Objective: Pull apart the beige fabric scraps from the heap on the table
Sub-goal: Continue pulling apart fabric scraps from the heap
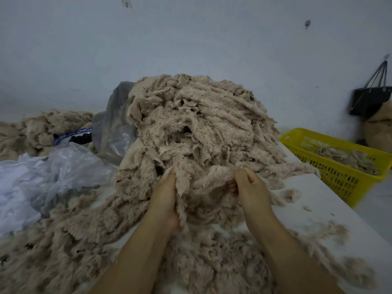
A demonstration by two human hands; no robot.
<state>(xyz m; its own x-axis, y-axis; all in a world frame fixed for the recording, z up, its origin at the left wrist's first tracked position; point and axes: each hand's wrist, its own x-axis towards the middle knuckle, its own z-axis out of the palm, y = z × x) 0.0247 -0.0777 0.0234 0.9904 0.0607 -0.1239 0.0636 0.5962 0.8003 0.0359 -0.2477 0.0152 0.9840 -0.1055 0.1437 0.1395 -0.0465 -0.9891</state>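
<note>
Hands half-buried in beige scraps

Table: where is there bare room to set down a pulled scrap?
Best patch: bare table right of the right hand, between the heap and the yellow basket, with only small tufts. Crowded: plastic bags left of the left hand, loose fluff in front, below the gripped scrap.

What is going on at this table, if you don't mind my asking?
A person is sorting through a big heap of beige fabric scraps on the table. The left hand and the right hand both grip one fluffy scrap at the heap's near edge. A yellow basket to the right holds a few scraps; plastic bags lie on the left.
</note>
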